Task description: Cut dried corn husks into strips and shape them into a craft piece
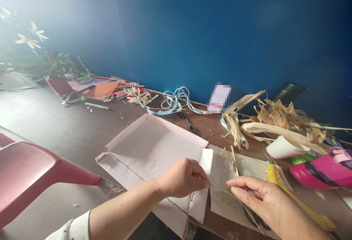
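1. Near the table's front edge, the left hand (183, 177) pinches one end of a thin dried husk strip (220, 188), fingers clenched over the flattened white cardboard box (148, 148).
2. The right hand (261, 199) grips the strip's other end above a printed paper sheet (247, 170).
3. Close right lie a yellow tool (291, 196) and a pink stapler (319, 170); a dried husk pile (277, 122) crowds behind.
4. Bare tabletop (55, 122) opens leftward, bounded in front by a red chair (33, 174).

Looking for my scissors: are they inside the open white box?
No, the scissors lie on the table just behind the box.
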